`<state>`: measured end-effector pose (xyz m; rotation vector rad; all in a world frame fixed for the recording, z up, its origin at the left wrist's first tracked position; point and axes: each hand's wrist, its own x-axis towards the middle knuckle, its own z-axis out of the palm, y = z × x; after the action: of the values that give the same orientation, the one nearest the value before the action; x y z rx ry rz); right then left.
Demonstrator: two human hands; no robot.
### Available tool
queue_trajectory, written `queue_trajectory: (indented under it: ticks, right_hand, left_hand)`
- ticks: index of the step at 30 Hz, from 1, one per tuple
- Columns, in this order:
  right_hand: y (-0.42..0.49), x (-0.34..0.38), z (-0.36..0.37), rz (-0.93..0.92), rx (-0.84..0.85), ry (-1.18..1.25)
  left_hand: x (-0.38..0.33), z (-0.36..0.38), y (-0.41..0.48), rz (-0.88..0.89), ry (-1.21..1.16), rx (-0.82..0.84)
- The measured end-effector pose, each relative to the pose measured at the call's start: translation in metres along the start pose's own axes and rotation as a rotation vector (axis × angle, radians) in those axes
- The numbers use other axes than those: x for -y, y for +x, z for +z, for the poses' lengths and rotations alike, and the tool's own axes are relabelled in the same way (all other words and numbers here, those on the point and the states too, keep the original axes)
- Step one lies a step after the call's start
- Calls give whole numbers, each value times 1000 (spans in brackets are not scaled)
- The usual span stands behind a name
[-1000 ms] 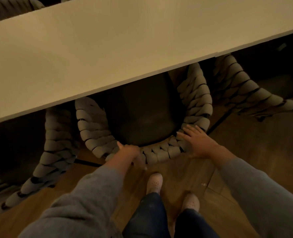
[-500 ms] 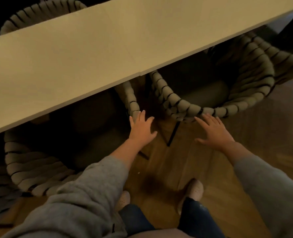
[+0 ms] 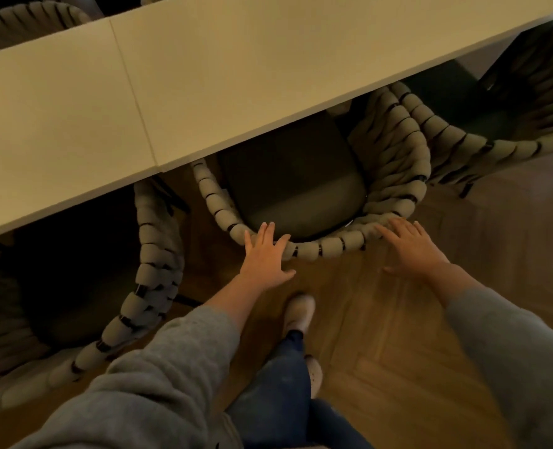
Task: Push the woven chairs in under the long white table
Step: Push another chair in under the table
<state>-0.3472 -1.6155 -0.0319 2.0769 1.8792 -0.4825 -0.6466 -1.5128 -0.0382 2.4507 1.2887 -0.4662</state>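
The long white table [image 3: 223, 76] crosses the top of the view on a slant. A woven chair [image 3: 398, 163] with a dark seat cushion sits partly under its near edge, the curved back toward me. My left hand [image 3: 265, 254] lies flat with spread fingers on the left part of that chair's back rim. My right hand [image 3: 411, 247] rests flat on the right part of the rim. Neither hand is curled around the rope. A second woven chair [image 3: 152, 270] stands to the left, its seat in shadow under the table. A third woven chair [image 3: 495, 147] is at the right.
The floor is wooden parquet [image 3: 398, 351]. My feet in pale shoes [image 3: 298, 315] stand just behind the middle chair. Another woven chair back [image 3: 25, 17] shows beyond the table's far side at top left.
I have stepped to the right from the first chair to its neighbour. Both hands left the first chair's back and now rest flat on the middle chair's back rim.
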Motion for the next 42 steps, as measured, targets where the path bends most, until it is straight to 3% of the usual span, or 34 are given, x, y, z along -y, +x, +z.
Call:
queue_trajectory:
  ticks: [2, 6, 8, 18, 23, 42]
  right_hand:
    - [19, -16, -5, -50, 25, -36]
    - [59, -49, -11, -142, 153, -141]
    - [78, -64, -13, -187, 187, -197]
    - [137, -95, -15, -356, 160, -336]
    - [134, -96, -13, -363, 141, -278]
    - [107, -91, -9, -345, 186, -338]
  left_hand:
    - [-10, -10, 24, 34, -22, 73]
    - [-31, -13, 66, 102, -6, 390]
    - [-38, -8, 77, 87, 42, 440]
    - [-52, -6, 88, -77, 112, 401]
    - [-62, -8, 84, -110, 184, 407]
    - [-95, 10, 53, -216, 104, 338]
